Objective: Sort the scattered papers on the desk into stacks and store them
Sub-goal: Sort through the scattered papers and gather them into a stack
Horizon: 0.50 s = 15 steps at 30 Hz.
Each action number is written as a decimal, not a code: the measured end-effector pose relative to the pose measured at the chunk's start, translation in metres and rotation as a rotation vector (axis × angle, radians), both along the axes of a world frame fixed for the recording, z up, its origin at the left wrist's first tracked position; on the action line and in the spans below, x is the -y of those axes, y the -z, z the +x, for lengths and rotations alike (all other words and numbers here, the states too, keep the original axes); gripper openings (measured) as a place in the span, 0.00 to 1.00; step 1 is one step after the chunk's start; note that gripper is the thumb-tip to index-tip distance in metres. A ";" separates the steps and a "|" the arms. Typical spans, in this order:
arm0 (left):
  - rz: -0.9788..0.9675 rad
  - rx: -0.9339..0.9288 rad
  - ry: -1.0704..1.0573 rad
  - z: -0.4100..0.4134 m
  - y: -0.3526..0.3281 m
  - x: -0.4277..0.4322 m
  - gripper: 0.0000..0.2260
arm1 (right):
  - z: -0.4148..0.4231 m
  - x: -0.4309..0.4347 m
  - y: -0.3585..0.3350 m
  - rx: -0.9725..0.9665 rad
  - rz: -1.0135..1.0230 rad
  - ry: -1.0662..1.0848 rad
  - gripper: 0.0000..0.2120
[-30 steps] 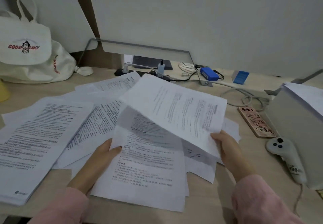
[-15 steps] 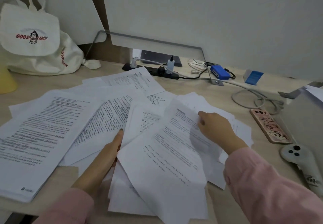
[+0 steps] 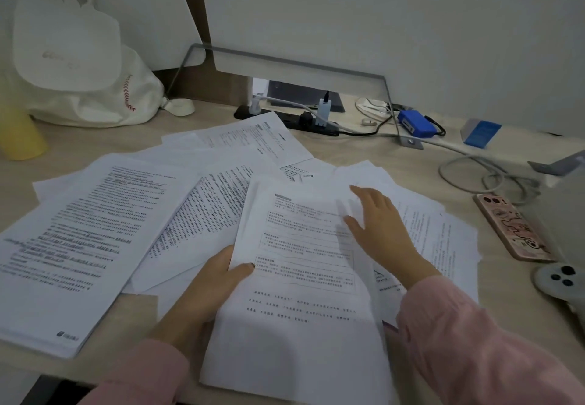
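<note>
Pinching the left edge of the top sheet (image 3: pixel 300 278), the left hand (image 3: pixel 215 281) has its thumb on the paper and the other fingers hidden under it. The right hand (image 3: pixel 380 227) lies flat on that sheet, fingers (image 3: pixel 367 197) spread. Printed papers (image 3: pixel 209 214) fan across the bench (image 3: pixel 364 148), with a thicker stack (image 3: pixel 63 246) at the left. A cloth bag (image 3: pixel 85 88) sits back left, its contents hidden.

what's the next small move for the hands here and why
Probably slide the right hand leftward, drawing the fanned sheets beneath it under the front sheet that the left hand pinches by its edge. Those sheets lie askew and spread, not yet a squared stack.
</note>
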State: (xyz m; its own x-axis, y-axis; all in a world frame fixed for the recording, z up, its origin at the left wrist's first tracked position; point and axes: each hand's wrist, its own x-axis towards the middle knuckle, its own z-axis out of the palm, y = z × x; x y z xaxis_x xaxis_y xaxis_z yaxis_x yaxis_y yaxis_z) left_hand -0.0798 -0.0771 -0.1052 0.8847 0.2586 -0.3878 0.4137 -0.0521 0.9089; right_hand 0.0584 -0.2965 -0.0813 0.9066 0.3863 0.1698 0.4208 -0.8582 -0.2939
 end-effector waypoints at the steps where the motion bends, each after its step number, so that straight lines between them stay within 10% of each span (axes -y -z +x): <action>1: 0.000 -0.002 -0.009 0.000 0.000 0.001 0.09 | -0.003 0.014 0.002 -0.048 0.001 0.035 0.25; 15: -0.080 0.085 -0.255 -0.005 0.004 0.009 0.11 | -0.066 0.101 0.010 -0.144 -0.230 0.097 0.29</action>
State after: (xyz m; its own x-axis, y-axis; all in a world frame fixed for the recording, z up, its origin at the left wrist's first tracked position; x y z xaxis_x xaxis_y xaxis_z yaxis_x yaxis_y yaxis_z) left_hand -0.0843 -0.0861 -0.1095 0.8250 0.4488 -0.3435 0.3265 0.1177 0.9378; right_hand -0.0073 -0.3978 -0.0917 0.9497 0.3099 -0.0454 0.3013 -0.9436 -0.1374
